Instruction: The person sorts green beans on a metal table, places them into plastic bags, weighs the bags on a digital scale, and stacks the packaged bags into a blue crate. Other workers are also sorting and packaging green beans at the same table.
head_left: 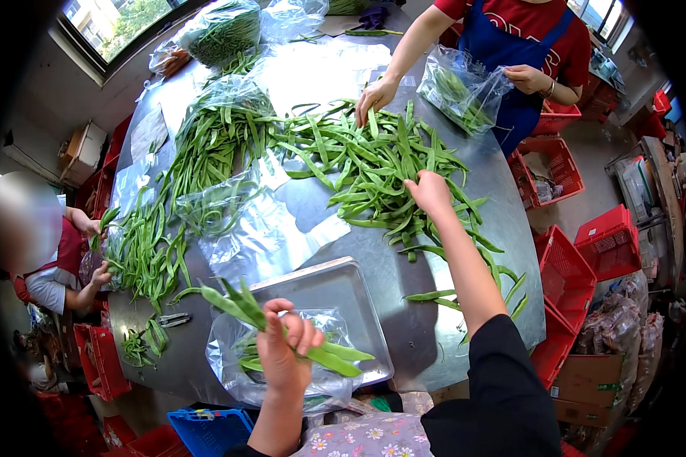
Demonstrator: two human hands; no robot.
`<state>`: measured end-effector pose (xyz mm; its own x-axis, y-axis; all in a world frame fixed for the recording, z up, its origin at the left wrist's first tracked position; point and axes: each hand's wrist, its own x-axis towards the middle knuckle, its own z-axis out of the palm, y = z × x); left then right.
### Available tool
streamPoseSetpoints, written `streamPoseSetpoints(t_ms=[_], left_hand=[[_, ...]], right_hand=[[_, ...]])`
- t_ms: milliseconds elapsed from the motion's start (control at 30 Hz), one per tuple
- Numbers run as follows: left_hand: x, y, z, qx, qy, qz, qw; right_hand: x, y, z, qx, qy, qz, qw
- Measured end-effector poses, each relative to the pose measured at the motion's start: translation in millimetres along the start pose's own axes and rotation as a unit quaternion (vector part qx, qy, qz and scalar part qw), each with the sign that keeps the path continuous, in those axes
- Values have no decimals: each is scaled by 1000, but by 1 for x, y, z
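Over the metal tray (316,288), the person's left hand (288,346), half curled, holds several flat beans (335,359); beyond the tray, the right hand (432,193) bends its fingers at the bean pile (381,164), grip unclear. Gathering small, aligned bunches should prevent snapping. Counts: 1 tray, 1 plastic bag (225,343) partly on it, 2 co-workers (503,47); piled beans uncountable.

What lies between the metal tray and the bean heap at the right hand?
In the head view, plastic bags lie between the metal tray and the bean heap toward the left; farther right, only metal tabletop shows.
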<state>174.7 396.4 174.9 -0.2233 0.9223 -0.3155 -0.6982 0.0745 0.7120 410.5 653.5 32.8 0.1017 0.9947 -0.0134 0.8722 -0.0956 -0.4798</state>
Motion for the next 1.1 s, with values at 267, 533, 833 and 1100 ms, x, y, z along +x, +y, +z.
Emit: streamPoseSetpoints(t_ms=[267,533,833,1100], left_hand=[[-13,-7,11,43,-13,-45,998],[-26,-8,10,56,4,-56,997],[-17,-20,38,-19,-59,-116,991],[0,-30,48,-83,-212,-222,948]], right_hand=[[15,1,8,1,-178,54,983],[-24,-3,-62,471,-275,52,837],[-107,-19,-126,592,-330,-59,733],[-204,-55,-158,392,-553,-90,730]])
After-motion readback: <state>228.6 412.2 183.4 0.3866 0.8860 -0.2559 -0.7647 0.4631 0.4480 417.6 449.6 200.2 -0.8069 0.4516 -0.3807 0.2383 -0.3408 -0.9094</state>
